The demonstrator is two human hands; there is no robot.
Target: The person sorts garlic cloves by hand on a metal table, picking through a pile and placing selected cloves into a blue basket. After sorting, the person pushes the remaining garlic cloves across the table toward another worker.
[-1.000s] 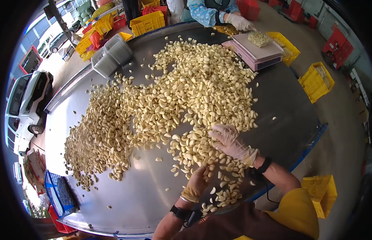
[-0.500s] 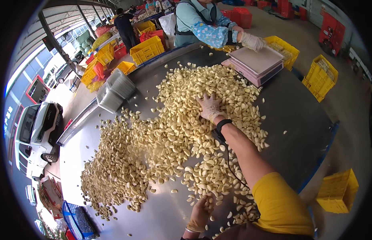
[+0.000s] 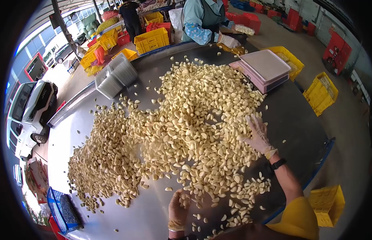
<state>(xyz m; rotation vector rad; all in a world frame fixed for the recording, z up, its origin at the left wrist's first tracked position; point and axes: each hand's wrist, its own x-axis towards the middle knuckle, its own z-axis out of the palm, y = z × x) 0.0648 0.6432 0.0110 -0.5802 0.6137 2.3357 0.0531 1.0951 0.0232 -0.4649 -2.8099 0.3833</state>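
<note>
A large spread of peeled garlic cloves (image 3: 194, 128) covers the middle of the metal table. My right hand (image 3: 257, 136), in a thin clear glove, rests with fingers spread on the right edge of the heap. At the near edge of the cloves is my left hand (image 3: 178, 206), also gloved, its fingers curled round a few garlic cloves that show only in part. Darker, browner cloves (image 3: 110, 156) form the left side of the heap. Several loose cloves lie between my two arms.
A pink scale (image 3: 266, 68) stands at the far right of the table, near a co-worker (image 3: 204, 24) in blue sleeves. Stacked clear plastic trays (image 3: 116, 76) sit far left, a blue basket (image 3: 62, 212) near left. Yellow crates (image 3: 321, 94) stand beyond the table's edge.
My right hand has moved from the heap's middle to its right edge, and a bare patch shows among the cloves. My left hand has shifted left. The co-worker's gloved hand has left the scale.
</note>
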